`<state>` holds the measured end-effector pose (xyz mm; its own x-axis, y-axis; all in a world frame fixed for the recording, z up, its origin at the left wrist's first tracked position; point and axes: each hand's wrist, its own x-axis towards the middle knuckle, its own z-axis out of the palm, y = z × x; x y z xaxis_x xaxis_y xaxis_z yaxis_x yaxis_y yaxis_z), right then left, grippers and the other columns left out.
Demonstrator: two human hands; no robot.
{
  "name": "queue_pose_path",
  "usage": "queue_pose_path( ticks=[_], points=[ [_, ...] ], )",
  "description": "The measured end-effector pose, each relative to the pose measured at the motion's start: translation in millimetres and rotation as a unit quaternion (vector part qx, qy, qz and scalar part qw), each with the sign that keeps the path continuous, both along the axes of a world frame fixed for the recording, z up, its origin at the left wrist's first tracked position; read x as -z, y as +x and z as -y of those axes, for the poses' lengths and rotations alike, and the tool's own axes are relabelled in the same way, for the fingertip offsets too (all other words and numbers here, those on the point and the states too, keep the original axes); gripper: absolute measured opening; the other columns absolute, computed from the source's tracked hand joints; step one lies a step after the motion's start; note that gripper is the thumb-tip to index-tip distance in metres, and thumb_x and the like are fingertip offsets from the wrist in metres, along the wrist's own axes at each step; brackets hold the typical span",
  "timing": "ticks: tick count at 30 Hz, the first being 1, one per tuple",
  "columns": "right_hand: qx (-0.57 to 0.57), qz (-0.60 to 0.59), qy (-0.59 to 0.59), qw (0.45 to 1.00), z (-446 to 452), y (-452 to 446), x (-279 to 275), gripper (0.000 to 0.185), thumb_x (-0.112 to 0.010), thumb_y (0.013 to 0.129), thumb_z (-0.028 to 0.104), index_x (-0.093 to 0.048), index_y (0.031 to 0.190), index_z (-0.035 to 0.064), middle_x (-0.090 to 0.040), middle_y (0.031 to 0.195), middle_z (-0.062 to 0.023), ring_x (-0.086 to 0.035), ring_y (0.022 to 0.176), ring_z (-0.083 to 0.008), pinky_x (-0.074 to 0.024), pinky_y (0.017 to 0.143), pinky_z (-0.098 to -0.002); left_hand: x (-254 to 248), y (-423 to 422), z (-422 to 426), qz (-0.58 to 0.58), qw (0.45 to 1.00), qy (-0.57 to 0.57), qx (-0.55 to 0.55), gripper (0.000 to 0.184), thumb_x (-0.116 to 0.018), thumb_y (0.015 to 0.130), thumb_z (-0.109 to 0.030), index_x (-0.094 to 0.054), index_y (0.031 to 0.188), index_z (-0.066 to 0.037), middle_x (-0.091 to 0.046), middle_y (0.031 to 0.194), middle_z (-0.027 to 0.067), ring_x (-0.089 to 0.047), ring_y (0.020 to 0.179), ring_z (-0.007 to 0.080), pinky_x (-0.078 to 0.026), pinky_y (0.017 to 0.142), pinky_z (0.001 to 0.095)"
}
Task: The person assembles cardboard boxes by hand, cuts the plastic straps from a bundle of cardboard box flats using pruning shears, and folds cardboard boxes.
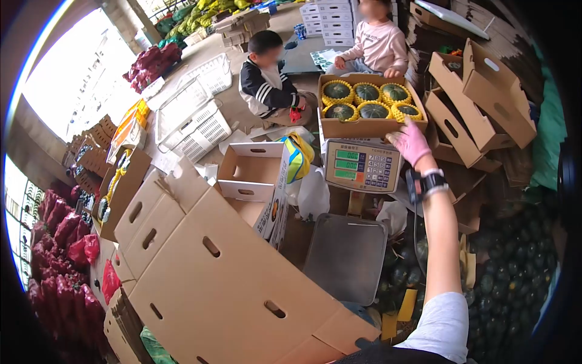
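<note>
My right hand (411, 143), in a pink glove with darker fingertips, reaches to the front edge of an open cardboard box (351, 128). Its fingers are spread and hold nothing; whether they touch the box I cannot tell. Inside the box sit several dark green squashes (367, 92) in yellow foam nets. Just below the hand is the display of a weighing scale (362, 166), and its metal platform (345, 258) lies bare nearer to me. A large flattened cardboard carton (224, 273) slants across the lower middle. My left hand is out of view.
Two people sit beyond the box, one in a striped dark sleeve (276, 103), one in a pink top (379, 45). Open boxes (251, 167) stand left of the scale, white crates (194, 127) behind. Cut cartons (479, 97) lean right; loose squashes (509, 279) cover the lower right.
</note>
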<state>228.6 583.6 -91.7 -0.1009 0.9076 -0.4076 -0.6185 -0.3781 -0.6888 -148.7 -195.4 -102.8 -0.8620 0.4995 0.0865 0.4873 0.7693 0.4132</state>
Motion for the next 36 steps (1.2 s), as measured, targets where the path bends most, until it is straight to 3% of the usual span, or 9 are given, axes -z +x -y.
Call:
queue_pose_path(
  ticks=[2,4,5,7,8,9,17,26,36],
  points=[
    [-0.137,0.002,0.201,0.97,95.3,6.5,-20.5,0.058,-0.052,0.088,0.042,-0.04,0.127,0.0015,-0.055,0.115,-0.0168,-0.06,0.096,-0.0285,-0.0535,0.077,-0.0381,10.1,-6.1,-8.1,-0.028,0.999,-0.026,0.025,0.036,-0.047,0.092,-0.035,-0.061,0.101,-0.002,-0.063,0.091,0.0141,-0.059,0.078,0.0281,-0.048,0.07,0.0383],
    [-0.395,-0.067,0.17,0.9,197.9,22.0,-29.0,0.047,-0.049,0.091,0.034,-0.043,0.125,0.0028,-0.059,0.108,-0.0143,-0.062,0.094,-0.0256,-0.0532,0.076,-0.0389,13.7,-11.1,-30.9,0.019,0.999,-0.005,0.026,0.037,-0.046,0.092,-0.035,-0.06,0.101,-0.002,-0.063,0.091,0.0151,-0.059,0.078,0.0296,-0.048,0.07,0.0391],
    [-0.461,0.011,0.089,0.883,249.2,28.4,-34.8,0.053,-0.056,0.087,0.031,-0.039,0.129,0.0011,-0.057,0.112,-0.0145,-0.06,0.099,-0.0251,-0.0515,0.079,-0.0372,7.5,-9.1,-56.6,0.124,0.989,0.082,0.009,0.039,-0.047,0.091,-0.038,-0.06,0.105,-0.004,-0.063,0.096,0.016,-0.06,0.081,0.0301,-0.048,0.071,0.0409],
    [-0.605,0.212,0.269,0.718,334.5,35.7,-40.7,0.084,-0.071,0.076,0.021,-0.02,0.138,-0.0016,-0.039,0.131,-0.0171,-0.049,0.113,-0.024,-0.0435,0.091,-0.0328,5.1,1.1,-94.7,0.27,0.939,0.214,0.003,0.041,-0.05,0.089,-0.038,-0.059,0.107,-0.003,-0.063,0.098,0.0143,-0.059,0.083,0.0267,-0.048,0.072,0.0388],
    [-0.538,0.239,0.393,0.706,374.1,33.3,-52.5,0.09,-0.073,0.075,0.023,-0.015,0.138,-0.0025,-0.039,0.131,-0.018,-0.047,0.114,-0.0231,-0.0413,0.093,-0.0332,-2.9,11.0,-117.1,0.311,0.914,0.258,0.013,0.039,-0.054,0.087,-0.034,-0.059,0.106,-0.001,-0.062,0.096,0.0117,-0.059,0.081,0.0226,-0.048,0.072,0.035],
    [-0.394,0.267,0.253,0.842,417.5,34.6,-44.3,0.081,-0.074,0.074,0.023,-0.026,0.133,-0.0038,-0.05,0.121,-0.0155,-0.05,0.108,-0.0206,-0.0427,0.091,-0.0323,-11.0,21.9,-137.4,0.352,0.887,0.299,0.022,0.038,-0.057,0.085,-0.031,-0.058,0.105,0.002,-0.062,0.094,0.0091,-0.058,0.08,0.0186,-0.048,0.071,0.0312],
    [-0.031,0.399,0.219,0.89,516.1,97.8,-35.3,0.056,-0.08,0.067,0.019,-0.049,0.11,-0.0001,-0.061,0.1,-0.0065,-0.058,0.09,-0.0125,-0.0482,0.08,-0.0284,-28.6,71.4,-245.1,0.408,0.848,0.277,0.196,0.028,-0.065,0.079,-0.016,-0.059,0.096,0.005,-0.062,0.084,0.0038,-0.055,0.072,0.0102,-0.047,0.064,0.0247],
    [0.075,0.393,0.19,0.896,508.5,129.3,16.7,0.047,-0.082,0.064,0.016,-0.053,0.098,0.001,-0.062,0.094,-0.0062,-0.058,0.085,-0.0121,-0.0489,0.077,-0.0277,13.6,99.7,-313.3,0.26,0.874,0.255,0.323,0.042,-0.076,0.072,-0.028,-0.056,0.097,0.0,-0.065,0.08,0.01,-0.06,0.07,0.0139,-0.049,0.065,0.0286],
    [0.057,0.533,0.135,0.833,473.3,118.1,10.0,0.045,-0.079,0.068,0.023,-0.055,0.098,-0.0011,-0.064,0.095,-0.0114,-0.06,0.086,-0.0179,-0.048,0.079,-0.0315,24.3,82.8,-364.0,0.103,0.91,0.063,0.397,0.048,-0.054,0.084,-0.049,-0.047,0.093,-0.003,-0.062,0.079,0.0226,-0.058,0.078,0.043,-0.047,0.067,0.0488]
  ],
)
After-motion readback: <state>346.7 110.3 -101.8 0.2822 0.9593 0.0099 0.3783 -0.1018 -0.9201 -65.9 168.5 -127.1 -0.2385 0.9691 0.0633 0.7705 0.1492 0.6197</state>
